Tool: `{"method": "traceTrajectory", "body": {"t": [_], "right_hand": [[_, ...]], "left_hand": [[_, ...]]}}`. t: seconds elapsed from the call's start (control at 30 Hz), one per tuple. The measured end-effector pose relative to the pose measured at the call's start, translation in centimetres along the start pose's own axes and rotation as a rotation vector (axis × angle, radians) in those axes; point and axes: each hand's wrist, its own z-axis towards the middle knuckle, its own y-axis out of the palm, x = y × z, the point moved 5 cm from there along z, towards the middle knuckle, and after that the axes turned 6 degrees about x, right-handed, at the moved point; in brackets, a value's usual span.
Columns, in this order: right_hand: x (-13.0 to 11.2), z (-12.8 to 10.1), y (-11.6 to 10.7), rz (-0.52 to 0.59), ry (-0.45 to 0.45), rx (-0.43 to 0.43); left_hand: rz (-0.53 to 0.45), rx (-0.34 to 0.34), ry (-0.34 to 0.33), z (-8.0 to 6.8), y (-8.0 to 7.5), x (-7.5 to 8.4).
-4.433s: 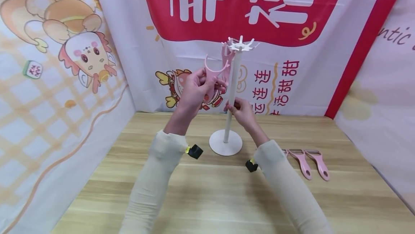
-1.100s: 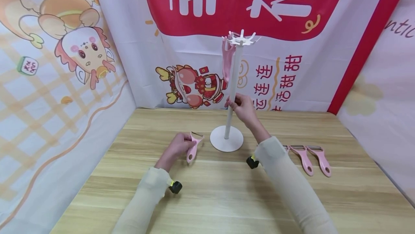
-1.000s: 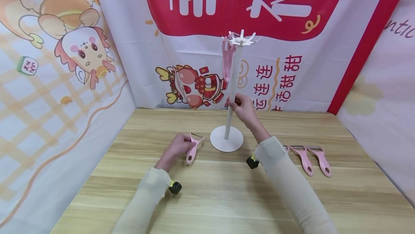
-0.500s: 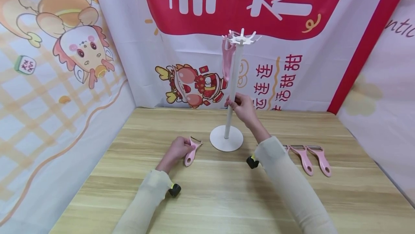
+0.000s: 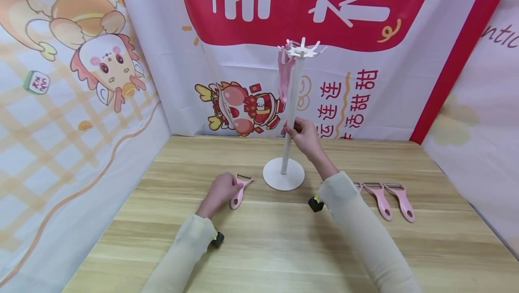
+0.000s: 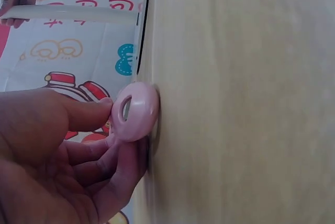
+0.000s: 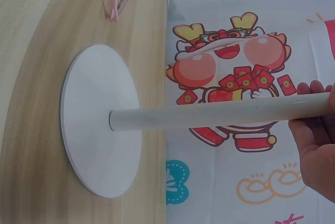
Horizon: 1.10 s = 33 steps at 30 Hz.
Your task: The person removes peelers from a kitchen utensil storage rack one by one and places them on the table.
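My left hand [image 5: 222, 190] pinches a pink peeler [image 5: 236, 200] down at the tabletop, left of the stand's round base. In the left wrist view, the thumb and fingers hold the handle's sides, and its holed end [image 6: 135, 114] faces the camera. With my right hand [image 5: 306, 136] I grip the white pole [image 5: 294, 90] of an upright stand partway up. Its disc base [image 7: 99, 130] rests flat on the table in the right wrist view. Pink peeler shapes [image 5: 285, 76] hang on the left of the stand's hook ring [image 5: 302, 51]; overlap hides how many.
Right of the stand lie two pink peelers, one [image 5: 381, 201] beside the other [image 5: 402, 202]. Another peeler's blade end [image 5: 357, 185] shows from behind the right sleeve [image 5: 361, 221]. A printed cloth [image 5: 243, 67] hangs behind the wooden table [image 5: 259, 252].
From beside the stand's top, my left hand has come down to the table with the peeler. Over the last second it shifted slightly toward me. My right hand stays on the pole.
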Motion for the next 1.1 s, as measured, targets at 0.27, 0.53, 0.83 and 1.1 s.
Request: {"method": "traceTrajectory", "body": {"t": [0.27,0.53,0.83,1.1], "right_hand": [[0.0,0.0,-0.1,0.003,-0.011,0.004],[0.2,-0.1,0.2,0.006,0.018,-0.001],[0.1,0.0,0.2,0.021,0.029,0.000],[0.1,0.0,0.1,0.014,0.015,0.001]], "left_hand": [[0.103,-0.037,-0.005,-0.2,-0.3,0.3],[0.117,-0.079,-0.016,-0.7,-1.8,0.5],[-0.033,-0.009,0.174,0.4,-5.1,4.6],[-0.318,-0.002,0.308,1.4,-7.8,9.5]]}}
